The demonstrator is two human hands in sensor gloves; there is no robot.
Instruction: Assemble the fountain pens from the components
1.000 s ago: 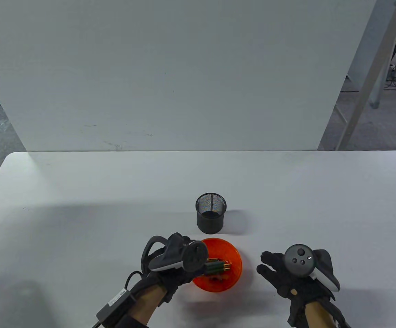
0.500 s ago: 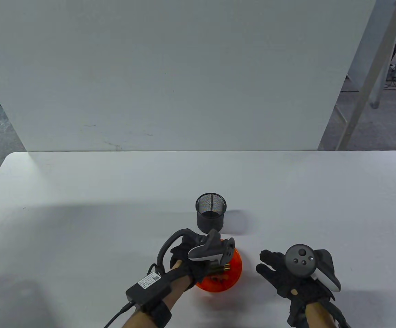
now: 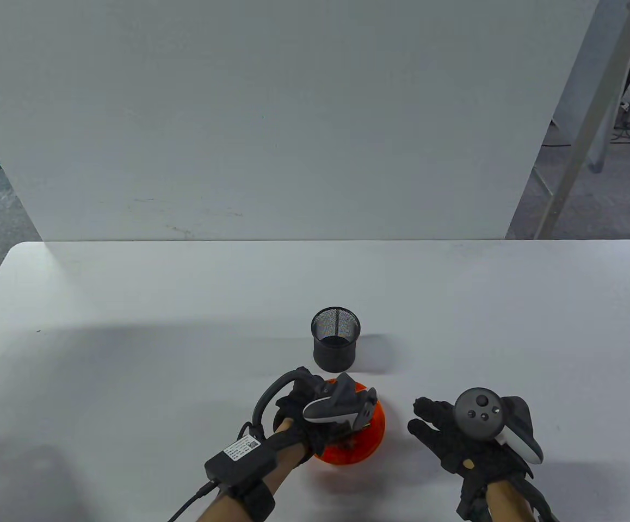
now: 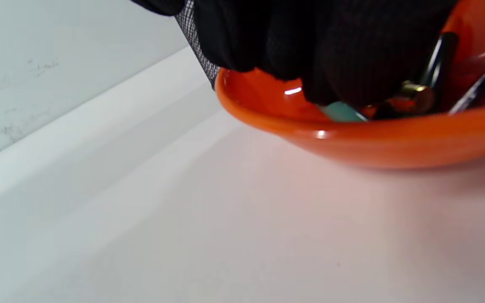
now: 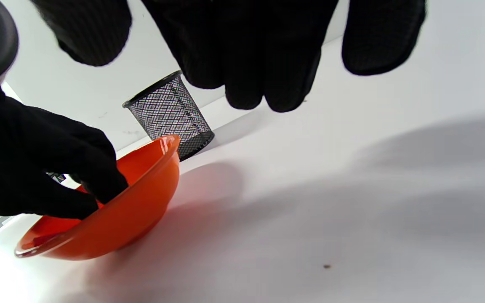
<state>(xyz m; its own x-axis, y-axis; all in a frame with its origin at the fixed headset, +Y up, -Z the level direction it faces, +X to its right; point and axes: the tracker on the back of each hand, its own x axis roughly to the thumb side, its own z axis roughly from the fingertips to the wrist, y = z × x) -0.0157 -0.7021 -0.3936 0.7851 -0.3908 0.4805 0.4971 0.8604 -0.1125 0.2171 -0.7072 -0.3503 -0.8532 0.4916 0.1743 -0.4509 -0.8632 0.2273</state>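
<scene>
An orange bowl (image 3: 378, 429) near the table's front edge holds the pen parts. In the left wrist view a teal part (image 4: 343, 112) and a black barrel with a gold ring (image 4: 417, 89) lie inside the bowl (image 4: 373, 143). My left hand (image 3: 347, 427) reaches down into it, and its fingers (image 4: 343, 63) cover the parts. The bowl's rim (image 5: 133, 214) hides whether they grip anything. My right hand (image 3: 429, 424) sits right of the bowl just over the table, its fingers (image 5: 246, 63) relaxed and spread, holding nothing.
A black mesh pen cup (image 3: 335, 345) stands upright just behind the bowl, also seen in the right wrist view as the mesh cup (image 5: 169, 113). A white board stands along the table's far edge. White tabletop (image 3: 130, 353) stretches to both sides.
My left hand has swung from the bowl's left side to over it and dipped its fingers inside, now hiding the pen parts from above. The right hand has stayed put.
</scene>
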